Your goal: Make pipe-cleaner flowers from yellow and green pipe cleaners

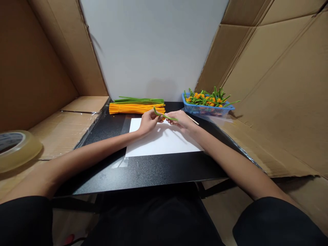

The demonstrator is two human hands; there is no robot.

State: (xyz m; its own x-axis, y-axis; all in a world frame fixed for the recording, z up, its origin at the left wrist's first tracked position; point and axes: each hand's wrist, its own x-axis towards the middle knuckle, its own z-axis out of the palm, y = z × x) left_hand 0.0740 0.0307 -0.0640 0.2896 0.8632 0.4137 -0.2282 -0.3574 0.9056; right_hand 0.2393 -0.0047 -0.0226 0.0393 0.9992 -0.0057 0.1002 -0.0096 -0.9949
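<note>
Over the white paper (159, 143), my left hand (149, 122) pinches a green pipe cleaner (155, 111) that has a bent upper end. My right hand (180, 120) is closed on the same pipe cleaner, whose other end points right across its fingers. A bit of orange shows between the fingertips, mostly hidden. Just behind my left hand lies a bundle of orange pipe cleaners (133, 109), with green pipe cleaners (138, 100) behind it. A thin pale stick (193, 120) pokes out beside my right hand.
A blue basket (202, 110) at the back right holds several green and orange pipe-cleaner pieces. A roll of clear tape (30, 150) sits on cardboard at the left. Cardboard walls (289, 85) flank the black table (153, 174), and a pale panel (153, 44) stands behind.
</note>
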